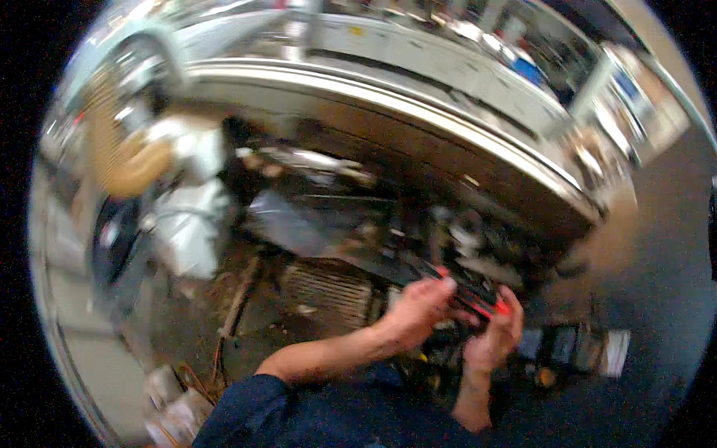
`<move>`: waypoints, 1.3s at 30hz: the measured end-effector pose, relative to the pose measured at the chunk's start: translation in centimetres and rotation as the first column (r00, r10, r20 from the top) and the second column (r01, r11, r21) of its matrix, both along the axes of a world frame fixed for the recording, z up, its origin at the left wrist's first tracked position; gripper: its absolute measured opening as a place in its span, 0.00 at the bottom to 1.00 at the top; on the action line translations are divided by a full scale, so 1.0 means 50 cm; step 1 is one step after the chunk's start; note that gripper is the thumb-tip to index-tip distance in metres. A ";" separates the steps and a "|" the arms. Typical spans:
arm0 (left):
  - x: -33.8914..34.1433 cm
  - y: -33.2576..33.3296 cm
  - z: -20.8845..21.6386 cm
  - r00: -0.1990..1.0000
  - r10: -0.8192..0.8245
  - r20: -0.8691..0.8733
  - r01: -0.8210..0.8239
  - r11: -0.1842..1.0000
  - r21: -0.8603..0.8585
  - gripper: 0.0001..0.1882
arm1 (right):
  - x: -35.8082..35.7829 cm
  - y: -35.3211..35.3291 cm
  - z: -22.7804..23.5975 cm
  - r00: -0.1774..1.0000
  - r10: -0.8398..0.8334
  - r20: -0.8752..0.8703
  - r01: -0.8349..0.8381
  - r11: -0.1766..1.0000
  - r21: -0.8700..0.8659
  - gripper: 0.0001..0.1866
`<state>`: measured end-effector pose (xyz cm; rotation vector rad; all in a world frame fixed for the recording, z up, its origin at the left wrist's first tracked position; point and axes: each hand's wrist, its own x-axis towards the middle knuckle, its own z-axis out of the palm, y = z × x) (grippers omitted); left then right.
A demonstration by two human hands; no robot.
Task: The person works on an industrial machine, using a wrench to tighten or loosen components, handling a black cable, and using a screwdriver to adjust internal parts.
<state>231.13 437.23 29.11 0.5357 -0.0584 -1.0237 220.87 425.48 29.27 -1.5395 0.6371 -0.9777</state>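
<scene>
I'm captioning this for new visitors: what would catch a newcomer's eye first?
Probably the blurred red-and-black object, right of centre, held between the person's left hand and right hand. Next might come the thick tan ribbed hose at upper left, curving beside bright white material.

Workshop, by the looks: thick tan ribbed hose (127, 173) at far L, grimy slotted grate (328, 295) lower down, & a jumble of dark & metallic parts (467, 228) nr. the middle, too blurred to ID indiv. Along the back, a long pale-fronted counter (426, 56) w/ misc. clutter on top, incl. a blue item (526, 71). Brownish staining in the work area, esp. rd. the grate.
</scene>
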 end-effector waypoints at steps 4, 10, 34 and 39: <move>0.007 -0.129 -0.002 1.000 0.004 0.014 -0.004 0.999 0.036 0.10 | 0.050 -0.081 0.027 0.926 0.023 0.378 -0.199 0.879 0.433 0.23; 0.003 -0.226 -0.004 0.988 -0.141 0.060 0.138 0.989 0.049 0.14 | 0.040 -0.184 0.060 0.998 0.052 0.047 -0.054 0.997 0.054 0.30; 0.320 -0.159 0.002 0.104 -0.353 0.930 -0.721 0.617 0.315 0.23 | 0.353 -0.335 -0.023 0.957 0.257 -0.134 -0.255 0.966 0.031 0.13; 0.340 -0.189 0.025 0.062 -0.375 0.925 -0.691 0.653 0.311 0.19 | 0.363 -0.338 -0.031 0.941 0.323 -0.102 -0.315 0.945 0.091 0.12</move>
